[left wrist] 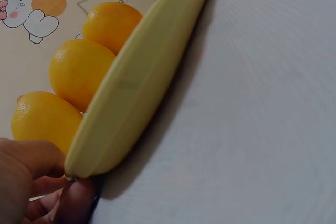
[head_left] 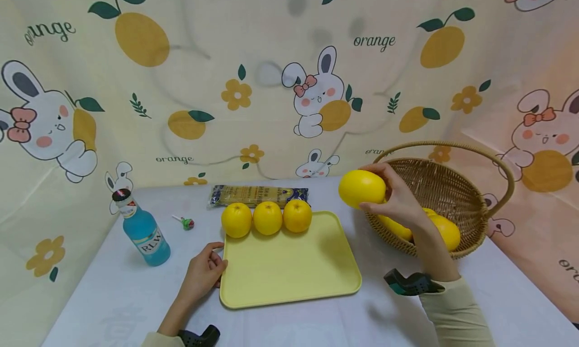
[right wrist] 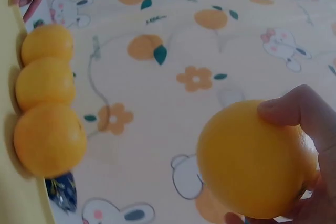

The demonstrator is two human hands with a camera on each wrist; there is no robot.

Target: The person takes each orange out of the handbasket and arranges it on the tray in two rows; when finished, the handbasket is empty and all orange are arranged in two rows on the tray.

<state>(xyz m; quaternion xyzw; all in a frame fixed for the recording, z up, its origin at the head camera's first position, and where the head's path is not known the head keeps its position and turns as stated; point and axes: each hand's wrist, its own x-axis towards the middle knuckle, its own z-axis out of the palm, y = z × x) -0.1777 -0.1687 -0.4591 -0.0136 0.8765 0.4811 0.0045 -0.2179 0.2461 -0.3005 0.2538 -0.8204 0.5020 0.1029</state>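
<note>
Three yellow-orange fruits (head_left: 267, 218) stand in a row along the far edge of the yellow tray (head_left: 289, 271), from its far left corner. My left hand (head_left: 203, 269) pinches the tray's left rim; in the left wrist view its thumb and fingers (left wrist: 39, 158) meet the tray's edge. My right hand (head_left: 400, 196) grips another yellow fruit (head_left: 362, 188) in the air, between the tray and the wicker basket (head_left: 434, 176). The right wrist view shows that fruit (right wrist: 257, 158) with the thumb on its upper side. More yellow fruits (head_left: 445, 231) lie in the basket, partly behind my right forearm.
A blue bottle (head_left: 147, 236) stands at the left, with a small wrapped lollipop (head_left: 187, 223) to its right. Behind the fruit row lies a long packet (head_left: 258, 195). The basket's tall handle (head_left: 508, 178) arches over it at the right. A patterned cloth hangs behind the table.
</note>
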